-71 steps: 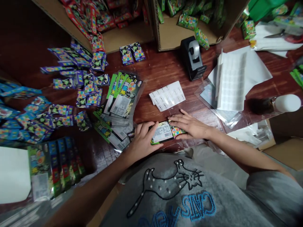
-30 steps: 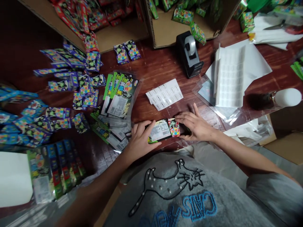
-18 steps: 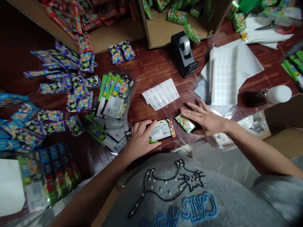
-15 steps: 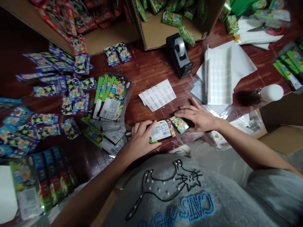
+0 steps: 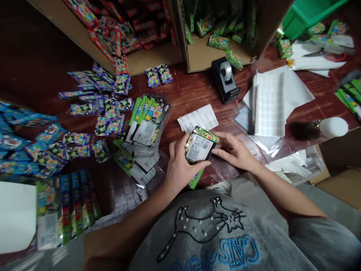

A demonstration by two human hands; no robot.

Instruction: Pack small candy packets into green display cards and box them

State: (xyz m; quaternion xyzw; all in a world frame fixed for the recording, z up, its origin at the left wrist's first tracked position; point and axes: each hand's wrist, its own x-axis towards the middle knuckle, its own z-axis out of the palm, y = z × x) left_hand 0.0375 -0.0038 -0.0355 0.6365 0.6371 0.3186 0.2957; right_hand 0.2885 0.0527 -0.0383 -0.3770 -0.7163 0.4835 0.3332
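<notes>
Left hand (image 5: 179, 160): we note it at the centre of the frame, fingers curled in a grip, thumb stretched rightward. Left forearm (image 5: 141, 216): bare, rising from the lower left. Right hand (image 5: 236, 151): we place it just right of centre, fingers bent, pinching, pointing left. Right forearm (image 5: 284, 194): bare, slanting from the lower right. Thumb tips: near each other.

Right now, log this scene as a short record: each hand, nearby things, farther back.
Left hand: holding a flat black-and-green packet with a white label
Right hand: at the packet's right end
Beyond packet: white paper sheet of oval stickers
Left of packet: fanned black-and-green plastic sleeves
Farther back: black plastic tape dispenser; brown cardboard box containing red packets
</notes>
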